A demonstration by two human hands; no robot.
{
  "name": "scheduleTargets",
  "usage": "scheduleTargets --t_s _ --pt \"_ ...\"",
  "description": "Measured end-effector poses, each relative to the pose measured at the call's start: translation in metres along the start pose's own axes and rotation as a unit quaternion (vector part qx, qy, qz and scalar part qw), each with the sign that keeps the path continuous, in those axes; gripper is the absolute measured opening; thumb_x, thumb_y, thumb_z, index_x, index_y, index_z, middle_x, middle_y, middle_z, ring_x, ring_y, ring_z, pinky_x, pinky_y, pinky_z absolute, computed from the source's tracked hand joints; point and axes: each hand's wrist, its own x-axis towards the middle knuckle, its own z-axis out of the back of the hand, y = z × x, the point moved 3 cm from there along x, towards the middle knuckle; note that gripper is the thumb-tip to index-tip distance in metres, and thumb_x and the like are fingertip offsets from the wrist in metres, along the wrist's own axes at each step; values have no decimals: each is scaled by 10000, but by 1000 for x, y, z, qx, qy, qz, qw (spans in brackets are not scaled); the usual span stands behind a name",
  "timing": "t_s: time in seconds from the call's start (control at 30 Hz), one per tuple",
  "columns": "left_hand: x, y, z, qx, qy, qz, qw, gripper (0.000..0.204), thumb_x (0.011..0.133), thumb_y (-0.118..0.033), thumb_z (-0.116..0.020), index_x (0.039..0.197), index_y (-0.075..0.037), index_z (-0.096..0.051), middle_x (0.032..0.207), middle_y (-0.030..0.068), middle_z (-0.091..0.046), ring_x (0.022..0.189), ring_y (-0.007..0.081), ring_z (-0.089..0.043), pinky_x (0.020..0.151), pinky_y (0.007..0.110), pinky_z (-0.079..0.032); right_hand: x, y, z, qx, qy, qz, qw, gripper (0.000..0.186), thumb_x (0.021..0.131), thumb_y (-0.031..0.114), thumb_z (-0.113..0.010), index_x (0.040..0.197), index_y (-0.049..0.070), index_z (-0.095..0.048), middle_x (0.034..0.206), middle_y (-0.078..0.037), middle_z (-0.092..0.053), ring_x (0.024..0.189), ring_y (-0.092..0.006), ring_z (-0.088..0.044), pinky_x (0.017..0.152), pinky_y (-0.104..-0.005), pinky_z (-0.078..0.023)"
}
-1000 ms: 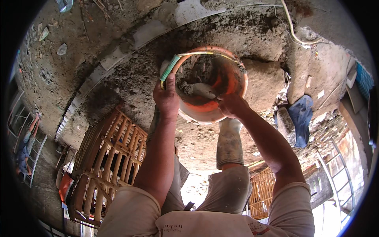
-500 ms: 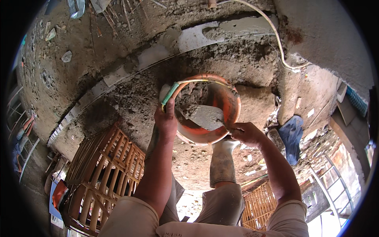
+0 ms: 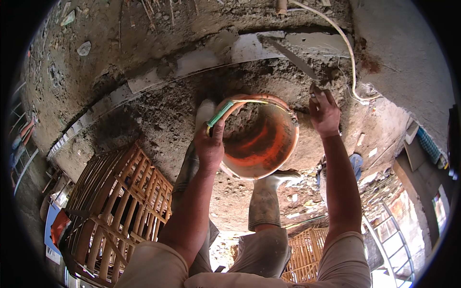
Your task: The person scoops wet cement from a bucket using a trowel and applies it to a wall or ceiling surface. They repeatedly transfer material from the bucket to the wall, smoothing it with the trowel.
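Observation:
An orange bucket (image 3: 283, 139), smeared grey inside with some mortar in it, hangs tilted in front of me. My left hand (image 3: 210, 146) is closed at its rim, round the green-sleeved handle (image 3: 222, 114). To the right and beyond the bucket, my right hand (image 3: 325, 113) grips a trowel (image 3: 295, 60); the trowel's handle is mostly hidden by the fingers. The blade reaches forward and left over a curved row of pale blocks (image 3: 197, 61), its tip at the grey mortar on top.
A slatted bamboo crate (image 3: 120, 206) stands at lower left, another (image 3: 307, 249) behind my legs. A pale hose (image 3: 348, 48) bends down at upper right beside a concrete surface (image 3: 403, 53). Rough soil (image 3: 101, 77) lies beyond the blocks. A person (image 3: 21, 137) shows at far left.
My right hand has moved from the bucket's near right edge up and forward, carrying the trowel out of the bucket to the block row. The left hand still holds the bucket.

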Motion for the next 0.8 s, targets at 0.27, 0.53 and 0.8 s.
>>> scheduleTargets --t_s 0.27,0.53,0.8 --pt "0 0 4 -32 2 2 999 382 938 -370 -666 923 12 -659 733 67 -629 676 141 -550 645 310 -455 -18 7 26 54 -35 -82 995 359 835 88 -629 1188 74 -562 1009 -158 -645 861 -388 -637 751 -456 -541" --pt "-10 -15 -9 83 35 -22 996 437 842 -400 -744 966 6 -639 723 133 -635 645 232 -592 643 363 -483 -173 44 99 97 81 -162 979 256 819 51 -546 1071 9 -550 863 -208 -621 774 -415 -615 690 -470 -498" --pt "-73 -60 25 115 88 -1 989 227 768 -153 -667 903 7 -580 733 189 -615 669 310 -615 640 407 -485 -298 119 125 168 284 -302 894 307 824 258 -614 1103 140 -563 984 -167 -673 889 -391 -664 768 -479 -536"
